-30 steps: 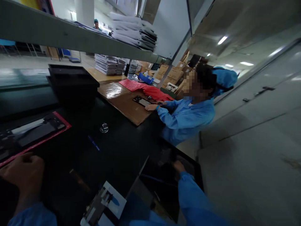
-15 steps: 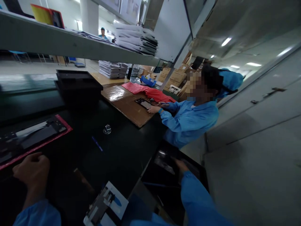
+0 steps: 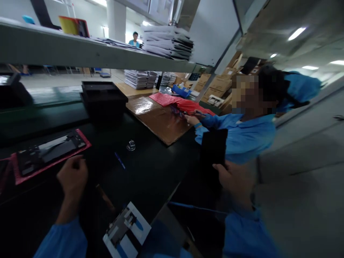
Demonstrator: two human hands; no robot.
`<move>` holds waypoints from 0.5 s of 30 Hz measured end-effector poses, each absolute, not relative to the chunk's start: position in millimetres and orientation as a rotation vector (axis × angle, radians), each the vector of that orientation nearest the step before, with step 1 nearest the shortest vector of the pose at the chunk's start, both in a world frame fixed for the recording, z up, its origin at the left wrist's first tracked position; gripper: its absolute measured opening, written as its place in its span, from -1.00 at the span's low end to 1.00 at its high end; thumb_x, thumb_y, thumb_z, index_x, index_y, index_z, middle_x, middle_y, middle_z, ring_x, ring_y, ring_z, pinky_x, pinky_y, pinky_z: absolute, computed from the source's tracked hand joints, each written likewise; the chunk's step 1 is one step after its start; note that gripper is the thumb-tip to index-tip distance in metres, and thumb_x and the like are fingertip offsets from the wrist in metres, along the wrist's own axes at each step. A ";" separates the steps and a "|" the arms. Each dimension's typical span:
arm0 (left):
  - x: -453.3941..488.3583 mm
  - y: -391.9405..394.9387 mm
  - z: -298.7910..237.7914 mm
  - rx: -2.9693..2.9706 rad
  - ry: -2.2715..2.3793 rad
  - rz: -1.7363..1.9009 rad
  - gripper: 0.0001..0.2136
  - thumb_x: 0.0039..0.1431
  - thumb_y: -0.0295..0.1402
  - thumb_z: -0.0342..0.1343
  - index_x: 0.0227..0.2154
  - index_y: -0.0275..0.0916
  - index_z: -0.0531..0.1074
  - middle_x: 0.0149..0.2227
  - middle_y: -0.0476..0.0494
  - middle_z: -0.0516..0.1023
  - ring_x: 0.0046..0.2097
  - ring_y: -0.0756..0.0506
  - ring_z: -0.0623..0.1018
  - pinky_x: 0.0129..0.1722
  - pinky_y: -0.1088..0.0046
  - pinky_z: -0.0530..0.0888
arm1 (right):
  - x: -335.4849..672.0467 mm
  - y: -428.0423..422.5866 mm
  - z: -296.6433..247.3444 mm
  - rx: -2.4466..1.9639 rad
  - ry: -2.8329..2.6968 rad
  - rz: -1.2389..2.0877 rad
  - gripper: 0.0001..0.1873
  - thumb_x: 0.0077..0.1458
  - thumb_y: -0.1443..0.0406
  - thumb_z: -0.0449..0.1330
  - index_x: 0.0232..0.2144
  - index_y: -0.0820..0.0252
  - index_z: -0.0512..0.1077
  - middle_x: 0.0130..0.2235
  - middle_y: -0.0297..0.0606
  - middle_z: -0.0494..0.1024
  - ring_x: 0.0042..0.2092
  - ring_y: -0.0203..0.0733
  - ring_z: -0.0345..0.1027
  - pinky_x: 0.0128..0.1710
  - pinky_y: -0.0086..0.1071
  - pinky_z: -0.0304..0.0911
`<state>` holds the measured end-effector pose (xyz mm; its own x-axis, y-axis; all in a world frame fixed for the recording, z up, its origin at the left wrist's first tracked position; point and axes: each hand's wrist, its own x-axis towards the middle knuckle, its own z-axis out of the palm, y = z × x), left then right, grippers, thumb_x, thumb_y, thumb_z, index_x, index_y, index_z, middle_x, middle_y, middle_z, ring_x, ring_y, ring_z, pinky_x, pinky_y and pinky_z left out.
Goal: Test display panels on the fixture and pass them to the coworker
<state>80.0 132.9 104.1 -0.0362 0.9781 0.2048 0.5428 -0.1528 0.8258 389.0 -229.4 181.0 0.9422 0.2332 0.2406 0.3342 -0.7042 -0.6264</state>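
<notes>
On the right, my right hand (image 3: 228,175) grips the lower end of a black flat panel (image 3: 214,147) that looks like a tablet or its screen. It is raised, with the thumb across its face. My left hand (image 3: 73,175) is curled into a loose fist, and nothing shows in its fingers. Just beyond that fist lies an opened tablet-like device (image 3: 52,148) with its inside parts showing. Pink bubble wrap (image 3: 87,141) is under it. A white-and-grey fixture with blue parts (image 3: 127,231) stands at the near edge of the dark table.
A blue pen (image 3: 119,160), a small clear round thing (image 3: 131,145) and a brown strip (image 3: 105,197) lie on the table. Black trays (image 3: 103,95) are stacked behind. A co-worker in blue (image 3: 242,132) works at a brown board (image 3: 161,123). A shelf (image 3: 94,52) crosses above.
My right hand has come up from the dark container at the right, now with the black panel raised. My left fist appears farther right as the view turned left.
</notes>
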 end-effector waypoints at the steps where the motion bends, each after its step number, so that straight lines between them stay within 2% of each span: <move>1: 87.0 117.3 110.6 1.741 1.474 1.104 -0.79 -0.01 -0.27 0.09 -0.34 -0.21 0.54 -0.42 -0.07 0.55 -0.30 -0.18 0.57 -0.08 0.18 0.52 | 374.9 -211.9 186.1 -2.323 -0.571 -0.219 -0.73 -0.06 0.13 0.16 -0.69 0.05 0.29 -0.65 -0.31 0.32 -0.54 -0.14 0.20 -0.49 -0.28 0.05; 3: 97.8 79.5 123.7 1.769 1.118 1.036 -0.74 -0.07 -0.30 0.17 -0.27 -0.18 0.57 -0.36 -0.09 0.62 -0.30 -0.17 0.60 -0.12 0.23 0.55 | 342.6 -169.9 192.1 -2.194 -0.846 -0.262 -0.70 -0.03 0.07 0.09 -0.68 0.04 0.25 -0.66 -0.31 0.31 -0.57 -0.16 0.16 -0.50 -0.29 0.04; 4: 100.8 59.2 130.1 1.768 0.926 0.955 -0.61 -0.13 -0.33 0.25 -0.14 -0.17 0.58 -0.27 -0.13 0.65 -0.27 -0.19 0.62 -0.13 0.23 0.57 | 324.7 -147.0 193.8 -2.146 -0.937 -0.262 -0.70 -0.01 0.08 0.08 -0.66 0.04 0.25 -0.66 -0.31 0.32 -0.56 -0.17 0.18 -0.49 -0.30 0.06; 5: 102.3 39.4 136.1 1.750 0.771 0.870 -0.45 -0.18 -0.34 0.33 0.00 -0.16 0.54 -0.14 -0.19 0.65 -0.18 -0.23 0.64 -0.09 0.20 0.58 | 305.9 -124.1 195.0 -2.099 -1.071 -0.283 -0.71 0.03 0.11 0.06 -0.65 0.05 0.24 -0.64 -0.29 0.35 -0.55 -0.18 0.20 -0.48 -0.30 0.07; 7: 101.3 6.1 145.0 1.660 0.594 0.829 -0.26 -0.21 -0.38 0.42 0.16 -0.14 0.45 0.10 -0.30 0.56 0.07 -0.32 0.58 0.11 0.12 0.51 | 266.6 -81.5 197.5 -1.994 -1.346 -0.260 -0.73 0.09 0.19 0.02 -0.62 0.08 0.27 -0.59 -0.24 0.42 -0.52 -0.19 0.28 -0.47 -0.33 0.08; 10: 93.9 -17.4 145.4 1.496 0.623 0.953 -0.19 -0.22 -0.45 0.42 0.21 -0.18 0.37 0.12 -0.35 0.52 0.20 -0.38 0.49 0.17 0.11 0.48 | 210.4 -32.3 202.5 -1.912 -1.640 -0.079 -0.76 0.20 0.27 0.03 -0.48 0.12 0.39 -0.47 -0.22 0.54 -0.44 -0.19 0.40 -0.43 -0.36 0.13; 15: 73.1 6.3 112.3 1.159 0.960 1.300 -0.03 -0.19 -0.39 0.41 0.32 -0.03 0.07 0.13 -0.26 0.48 0.08 -0.28 0.57 -0.04 0.27 0.59 | 156.4 17.1 203.4 -1.788 -1.964 0.240 -0.84 0.28 0.28 0.10 -0.26 0.17 0.48 -0.22 -0.15 0.61 -0.23 -0.13 0.48 -0.28 -0.34 0.26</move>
<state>73.1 6.3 112.3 0.0717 0.9930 0.0941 -0.2019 -0.0779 0.9763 156.4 17.1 203.4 -0.0400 0.9740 0.2232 0.8917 0.1356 -0.4318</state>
